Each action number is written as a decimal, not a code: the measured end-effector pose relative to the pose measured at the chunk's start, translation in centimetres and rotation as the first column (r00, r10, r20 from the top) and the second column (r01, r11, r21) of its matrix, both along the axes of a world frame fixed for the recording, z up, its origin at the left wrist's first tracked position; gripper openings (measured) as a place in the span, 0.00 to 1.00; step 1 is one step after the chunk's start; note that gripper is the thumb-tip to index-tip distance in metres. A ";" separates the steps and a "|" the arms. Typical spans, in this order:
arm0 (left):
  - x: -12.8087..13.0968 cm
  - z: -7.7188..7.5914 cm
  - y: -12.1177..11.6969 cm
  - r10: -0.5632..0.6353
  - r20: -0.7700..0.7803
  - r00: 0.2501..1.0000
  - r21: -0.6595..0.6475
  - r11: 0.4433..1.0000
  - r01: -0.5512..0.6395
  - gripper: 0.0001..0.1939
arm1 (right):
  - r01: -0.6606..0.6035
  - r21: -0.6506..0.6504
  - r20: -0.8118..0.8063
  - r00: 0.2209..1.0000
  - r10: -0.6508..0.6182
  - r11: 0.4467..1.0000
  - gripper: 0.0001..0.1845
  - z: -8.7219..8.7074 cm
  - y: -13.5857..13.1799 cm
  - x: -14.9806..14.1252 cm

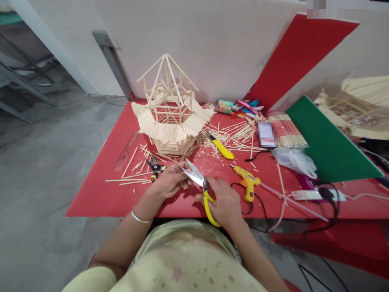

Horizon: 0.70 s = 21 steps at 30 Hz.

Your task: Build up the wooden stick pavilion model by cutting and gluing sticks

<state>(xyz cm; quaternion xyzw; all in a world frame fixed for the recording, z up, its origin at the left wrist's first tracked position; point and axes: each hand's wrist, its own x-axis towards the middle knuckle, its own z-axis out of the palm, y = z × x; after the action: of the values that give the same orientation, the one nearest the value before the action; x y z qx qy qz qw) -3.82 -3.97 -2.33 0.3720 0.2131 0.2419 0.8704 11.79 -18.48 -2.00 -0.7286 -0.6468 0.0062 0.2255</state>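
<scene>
My right hand [225,199] is closed around the yellow handles of a pair of scissors [197,177], whose blades are spread and point up and left. Close to the blade tips, my left hand [172,180] has its fingers pinched together; whatever they hold is too small to make out. Beyond both hands stands a pavilion-like model [169,117] made of thin wooden sticks, with a pointed frame roof. Black-and-yellow pliers [156,167] lie just behind my left hand. A yellow utility knife [223,149] rests in front of the model, to the right.
A yellow glue gun [249,182] with a trailing cord lies right of my right hand. Loose wooden sticks [237,134] are scattered over the red table [100,182]. A clear ruler [126,152] is at left. A plastic bag [296,161], a phone [266,134] and a power strip [313,195] sit at right.
</scene>
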 end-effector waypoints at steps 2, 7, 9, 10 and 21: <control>0.1 0.1 0.0 -0.015 0.004 1.000 -0.007 1.000 0.015 0.19 | 0.007 -0.001 -0.016 1.000 -0.007 1.000 0.22 -0.3 0.0 0.1; 0.4 -0.2 -0.3 -0.004 0.032 0.999 -0.007 1.000 0.004 0.19 | 0.041 -0.007 -0.028 0.999 -0.041 0.999 0.23 -0.9 0.0 0.1; 0.6 -0.7 -0.5 0.015 0.023 1.000 0.022 1.000 -0.015 0.18 | 0.049 -0.017 -0.028 0.998 -0.049 0.999 0.23 -1.0 0.0 0.1; 0.7 -0.9 -0.7 0.027 0.012 1.000 0.032 0.999 -0.027 0.17 | 0.053 -0.019 -0.038 0.998 -0.053 0.998 0.22 -0.9 0.0 0.0; 2.5 -0.3 -2.4 0.084 -0.042 0.996 0.085 0.993 -0.081 0.18 | 0.115 -0.045 -0.272 0.954 -0.123 0.992 0.14 -0.8 -1.1 -0.4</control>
<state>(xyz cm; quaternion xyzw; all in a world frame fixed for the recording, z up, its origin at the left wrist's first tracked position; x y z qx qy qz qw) -1.35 -6.40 -2.61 0.4041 0.2379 0.2777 0.8384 11.43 -19.54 -2.79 -0.7614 -0.5641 0.1028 0.3026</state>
